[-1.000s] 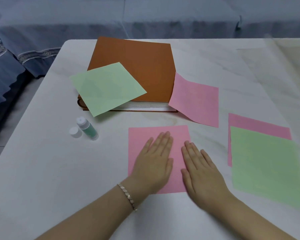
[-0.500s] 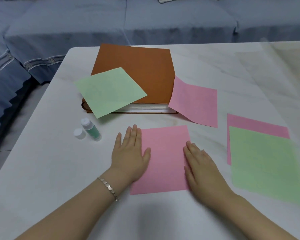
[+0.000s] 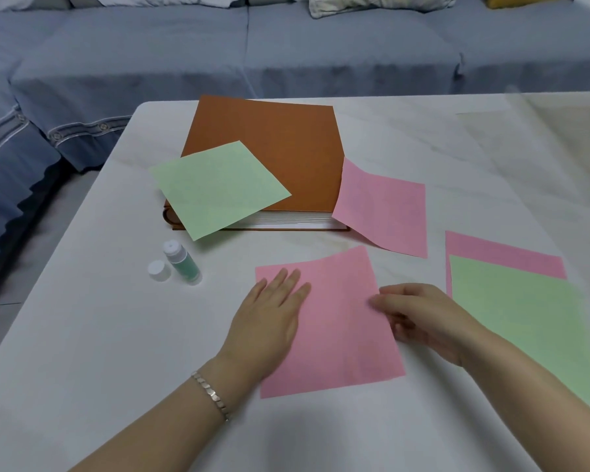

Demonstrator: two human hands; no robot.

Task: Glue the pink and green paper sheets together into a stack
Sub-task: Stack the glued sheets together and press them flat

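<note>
Pink paper, a thin smooth square pink sheet [image 3: 334, 321], lies flat near the front edge of the white marble table [image 3: 82, 335]. The left hand [image 3: 269, 321] lies flat on its left side with straight fingers. The right hand [image 3: 423, 318] has bent fingers at the sheet's right edge. I cannot tell if it pinches the paper.

A small green glue bottle [image 3: 183, 264] stands near the left edge, with its round white cap [image 3: 158, 270] just beside it. A thick brown book [image 3: 280, 151] sits by the back edge, with a green square [image 3: 218, 189] on top and a bent pink square [image 3: 385, 212] leaning on its side. By the right edge, a big green sheet [image 3: 525, 321] covers part of another pink one [image 3: 504, 253].
</note>
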